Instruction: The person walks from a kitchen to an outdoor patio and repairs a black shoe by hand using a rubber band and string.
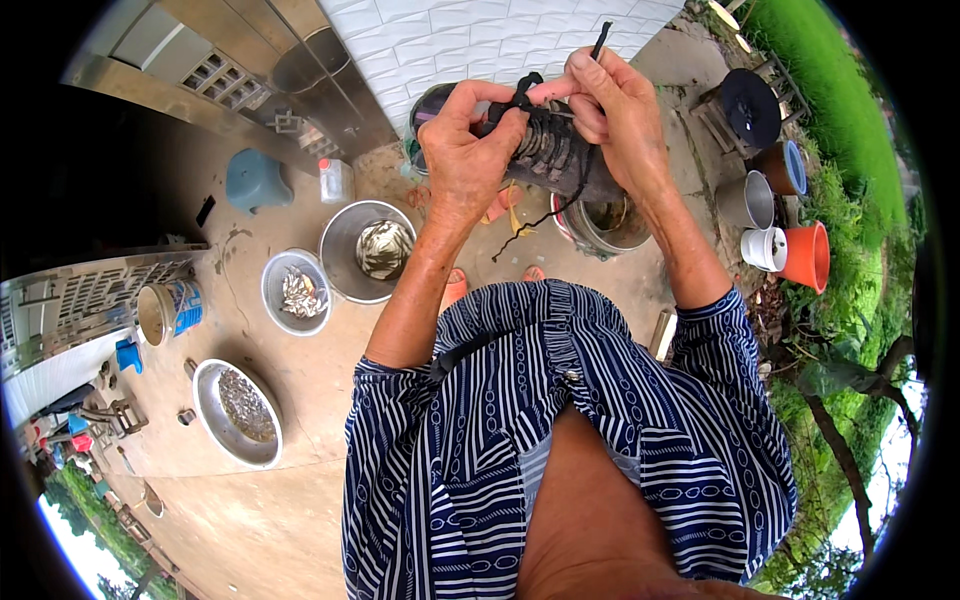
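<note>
Near the top centre, my left hand (470, 150) pinches a knotted loop of black cord (524, 95) between thumb and fingers. My right hand (625, 115) is closed on the same cord, and one end sticks up past its thumb. Its index finger reaches toward the knot. Just below the hands is a dark, worn, roughly long thing (555, 150) with cord across it in rows, like a laced shoe; I cannot make out its kind for certain. A loose cord tail hangs from it toward the ground.
A large metal pot (345, 255) and a pale basin (275, 290) hold small silvery fish. An oval basin (207, 400) stands farther left, near a bucket (155, 315). Under the dark thing is a metal bucket (610, 235). An orange bucket (805, 258) and other pails line the right edge.
</note>
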{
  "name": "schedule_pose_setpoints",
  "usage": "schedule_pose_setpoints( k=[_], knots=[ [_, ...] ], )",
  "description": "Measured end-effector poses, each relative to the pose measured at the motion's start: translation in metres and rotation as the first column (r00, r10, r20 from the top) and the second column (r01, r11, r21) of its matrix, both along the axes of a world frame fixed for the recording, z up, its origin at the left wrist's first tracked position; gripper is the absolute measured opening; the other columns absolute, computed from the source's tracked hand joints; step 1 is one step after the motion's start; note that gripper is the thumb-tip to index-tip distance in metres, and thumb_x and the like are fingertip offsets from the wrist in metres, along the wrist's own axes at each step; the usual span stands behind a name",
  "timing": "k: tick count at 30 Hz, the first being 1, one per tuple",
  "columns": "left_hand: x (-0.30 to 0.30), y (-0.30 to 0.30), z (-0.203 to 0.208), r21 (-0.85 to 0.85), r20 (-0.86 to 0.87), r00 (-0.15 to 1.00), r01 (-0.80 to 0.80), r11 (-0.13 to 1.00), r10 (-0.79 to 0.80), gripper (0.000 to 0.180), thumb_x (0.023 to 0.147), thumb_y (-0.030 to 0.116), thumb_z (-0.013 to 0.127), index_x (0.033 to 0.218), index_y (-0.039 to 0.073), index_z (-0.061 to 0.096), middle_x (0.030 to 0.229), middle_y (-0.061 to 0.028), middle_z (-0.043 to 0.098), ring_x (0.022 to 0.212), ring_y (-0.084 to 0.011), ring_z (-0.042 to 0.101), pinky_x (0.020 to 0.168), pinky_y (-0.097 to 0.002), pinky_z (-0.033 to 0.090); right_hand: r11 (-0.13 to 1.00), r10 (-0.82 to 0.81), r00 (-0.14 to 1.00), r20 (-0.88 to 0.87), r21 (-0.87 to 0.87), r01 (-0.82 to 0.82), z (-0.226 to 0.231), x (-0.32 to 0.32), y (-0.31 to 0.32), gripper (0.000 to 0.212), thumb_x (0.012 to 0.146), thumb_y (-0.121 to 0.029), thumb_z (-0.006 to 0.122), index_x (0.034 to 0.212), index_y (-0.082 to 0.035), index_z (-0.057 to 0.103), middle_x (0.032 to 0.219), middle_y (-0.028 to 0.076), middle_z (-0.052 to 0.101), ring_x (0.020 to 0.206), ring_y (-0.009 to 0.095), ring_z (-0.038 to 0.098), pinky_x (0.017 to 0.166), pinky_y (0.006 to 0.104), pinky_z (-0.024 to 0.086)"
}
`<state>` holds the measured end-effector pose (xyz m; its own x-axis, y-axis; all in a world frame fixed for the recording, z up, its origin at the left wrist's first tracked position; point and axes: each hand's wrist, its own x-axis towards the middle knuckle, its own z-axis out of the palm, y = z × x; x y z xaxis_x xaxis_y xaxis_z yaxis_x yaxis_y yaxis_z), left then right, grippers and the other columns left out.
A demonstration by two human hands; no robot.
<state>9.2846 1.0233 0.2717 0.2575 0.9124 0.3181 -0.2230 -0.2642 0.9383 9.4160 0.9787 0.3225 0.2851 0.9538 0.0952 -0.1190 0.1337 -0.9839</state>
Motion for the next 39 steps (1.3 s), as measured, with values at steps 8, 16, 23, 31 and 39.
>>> schedule_pose_setpoints(
  k=[8, 16, 23, 31, 39],
  knots=[
    [0.0, -0.001, -0.001, 0.156, -0.069, 0.994, -0.075, 0.985, 0.087, 0.01, 0.068, 0.0, 0.059, 0.078, 0.001, 0.057, 0.054, 0.0024, 0.053, 0.047, -0.0001, 0.042, 0.041, -0.0171, 0.035, 0.993, 0.059, 0.915, 0.398, 0.071, -0.095, -0.008, 0.003, -0.011, 0.015, 0.077, -0.005, 0.058, 0.09, 0.003, 0.059, 0.076, 0.002, 0.059, 0.071, 0.006, 0.055, 0.063, 0.0187, 0.045],
    [-0.004, -0.003, 0.008, 0.032, 0.051, 0.992, 0.114, 0.993, -0.115, 0.012, 0.072, -0.005, 0.058, 0.084, -0.002, 0.059, 0.075, -0.0011, 0.059, 0.065, -0.0043, 0.051, 0.058, -0.0169, 0.042, 0.982, -0.105, 0.934, 0.342, 0.183, 0.043, -0.003, 0.008, -0.006, 0.019, 0.077, -0.006, 0.057, 0.094, 0.001, 0.057, 0.079, 0.002, 0.058, 0.071, 0.007, 0.055, 0.067, 0.0189, 0.045],
    [-0.003, 0.005, 0.005, -0.147, 0.188, 0.959, 0.24, 0.96, -0.211, 0.011, 0.071, -0.003, 0.061, 0.081, -0.003, 0.058, 0.077, -0.0037, 0.06, 0.067, -0.0069, 0.053, 0.061, -0.0182, 0.043, 0.926, -0.297, 0.634, 0.714, 0.378, 0.007, 0.015, 0.006, -0.018, 0.014, 0.072, -0.003, 0.06, 0.085, -0.002, 0.059, 0.072, 0.004, 0.058, 0.058, 0.011, 0.055, 0.048, 0.0218, 0.043],
    [-0.003, 0.006, 0.009, -0.097, 0.052, 0.961, 0.275, 0.956, -0.272, 0.009, 0.072, -0.002, 0.062, 0.081, -0.003, 0.059, 0.075, -0.0018, 0.058, 0.066, -0.0057, 0.051, 0.058, -0.0173, 0.041, 0.947, -0.178, 0.536, 0.825, 0.291, -0.133, 0.006, 0.013, -0.012, 0.015, 0.069, -0.004, 0.062, 0.084, -0.004, 0.06, 0.072, 0.006, 0.06, 0.059, 0.014, 0.057, 0.052, 0.0236, 0.045],
    [-0.009, 0.01, 0.02, -0.171, 0.108, 0.926, 0.377, 0.91, -0.363, 0.01, 0.075, 0.004, 0.06, 0.083, -0.002, 0.06, 0.072, -0.0013, 0.059, 0.061, -0.0036, 0.05, 0.053, -0.0151, 0.038, 0.97, 0.235, 0.907, 0.35, -0.026, -0.242, 0.012, 0.027, -0.002, 0.01, 0.072, -0.006, 0.06, 0.081, 0.0, 0.061, 0.069, 0.0, 0.058, 0.062, 0.003, 0.05, 0.053, 0.0156, 0.041]
  ],
)
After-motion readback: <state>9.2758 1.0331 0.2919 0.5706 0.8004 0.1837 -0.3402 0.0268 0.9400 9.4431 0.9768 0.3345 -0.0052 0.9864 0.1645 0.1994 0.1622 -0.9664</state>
